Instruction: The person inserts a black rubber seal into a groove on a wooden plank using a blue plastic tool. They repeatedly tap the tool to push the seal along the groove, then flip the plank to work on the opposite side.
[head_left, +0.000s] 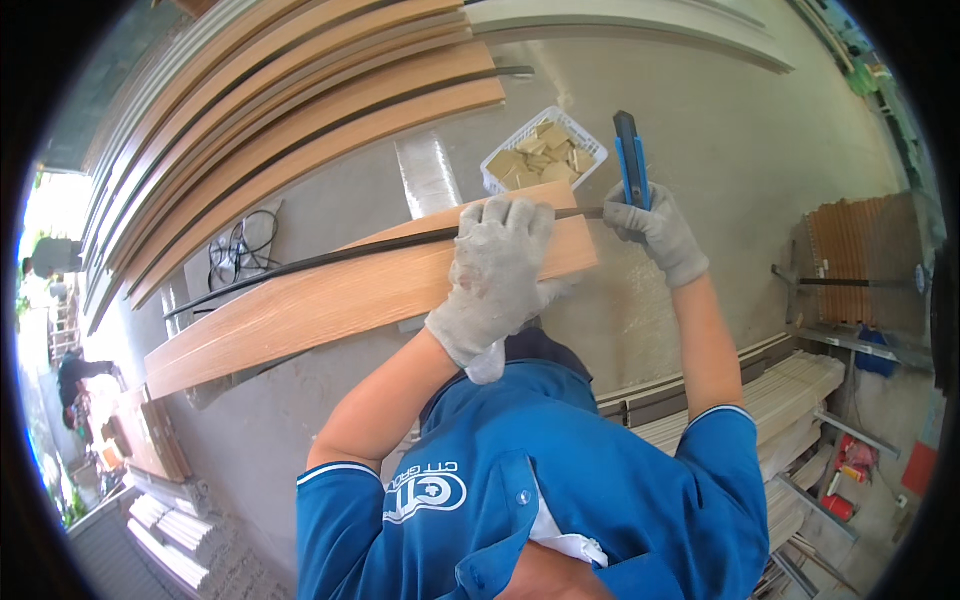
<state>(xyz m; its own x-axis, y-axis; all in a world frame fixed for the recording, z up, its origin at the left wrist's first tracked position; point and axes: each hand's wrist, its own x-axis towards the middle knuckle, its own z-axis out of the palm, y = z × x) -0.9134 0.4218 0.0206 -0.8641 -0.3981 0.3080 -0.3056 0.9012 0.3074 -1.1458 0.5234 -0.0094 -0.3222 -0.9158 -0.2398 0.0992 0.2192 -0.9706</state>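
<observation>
A long wood-grain board (330, 300) with a black strip (380, 243) along its length lies crosswise in front of me, its right end close to my body. My left hand (503, 270), in a grey work glove, is clasped over the board and strip near that end, thumb along the near side. My right hand (655, 228), also gloved, grips a blue and black utility knife (630, 160) that points away from me. The fingers of this hand are also at the strip's right end, just past the board; whether they pinch it I cannot tell.
Beyond the board, a white plastic basket (597, 152) holds several tan square pieces. More wood-grain boards (400, 110) lie stacked at the far left. A tangled black cable (240, 250) rests on the floor. Pale long profiles (790, 395) are piled at my right.
</observation>
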